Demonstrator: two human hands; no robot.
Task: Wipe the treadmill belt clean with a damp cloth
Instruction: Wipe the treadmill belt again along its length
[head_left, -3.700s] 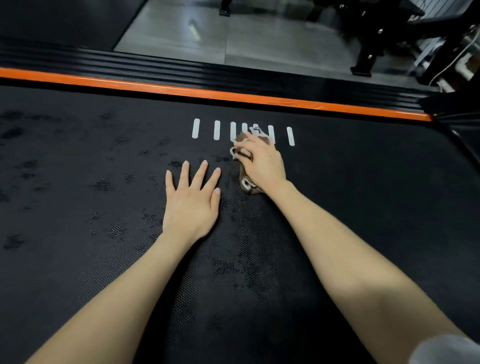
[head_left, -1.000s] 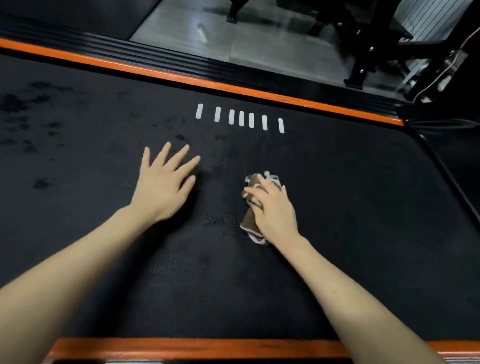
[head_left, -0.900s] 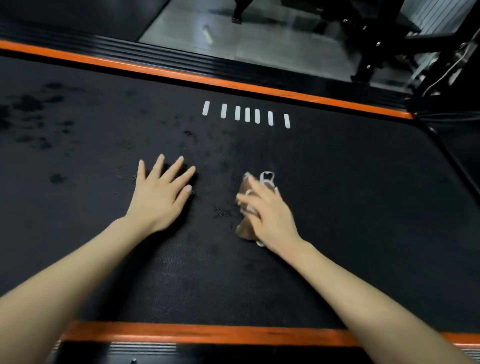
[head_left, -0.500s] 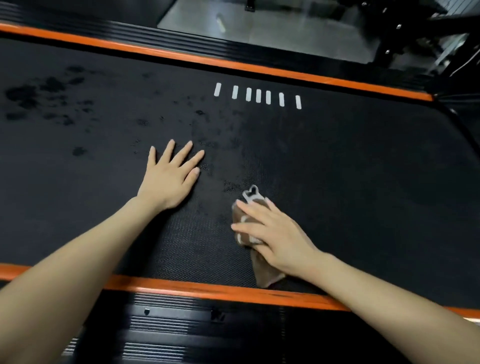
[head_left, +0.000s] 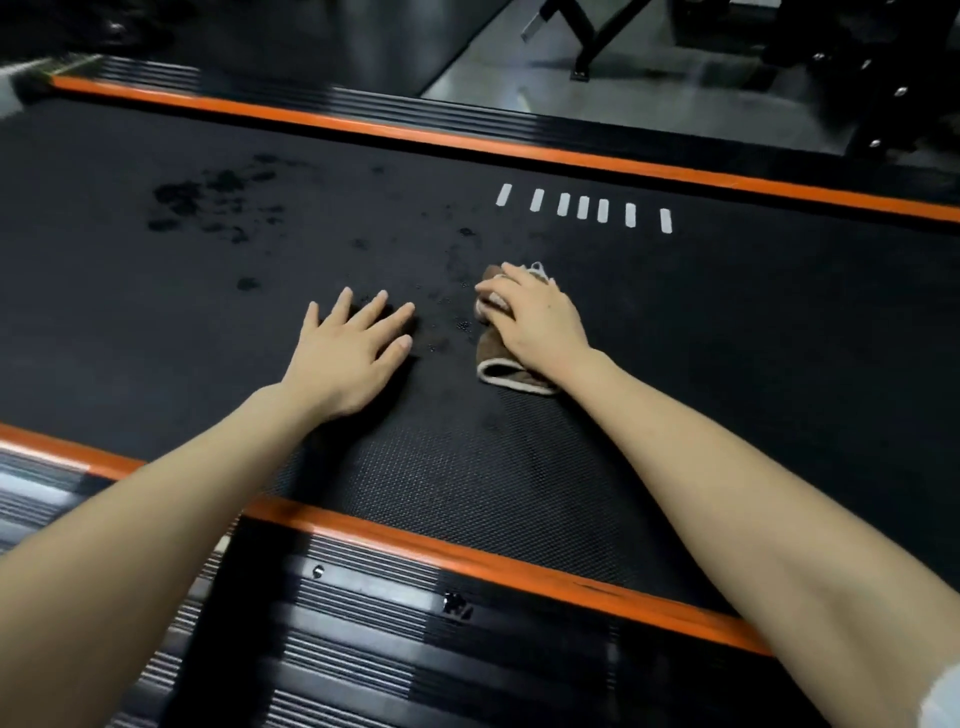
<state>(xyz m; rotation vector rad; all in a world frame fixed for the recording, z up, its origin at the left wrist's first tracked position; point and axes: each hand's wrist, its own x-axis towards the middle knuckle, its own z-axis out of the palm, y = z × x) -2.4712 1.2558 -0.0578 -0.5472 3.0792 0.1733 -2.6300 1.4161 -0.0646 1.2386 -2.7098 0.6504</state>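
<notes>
The black treadmill belt (head_left: 753, 332) runs across the view, with dark wet patches (head_left: 208, 200) at the far left and small spots between my hands. A brown cloth with a white edge (head_left: 506, 366) lies bunched on the belt's middle. My right hand (head_left: 535, 322) presses down on it with fingers laid over its far end, covering most of it. To its left, my left hand (head_left: 353, 353) rests flat on the belt, fingers spread, holding nothing.
Orange strips edge the belt, the near one (head_left: 467, 558) and the far one (head_left: 519, 150). A ribbed black side rail (head_left: 363, 639) lies closest to me. Several white marks (head_left: 582, 208) are printed beyond the cloth. Black gym equipment frames (head_left: 597, 36) stand on the grey floor behind.
My right hand has slid the cloth away from the near orange strip, out to the belt's middle and closer to the white marks. My left hand stays flat in place.
</notes>
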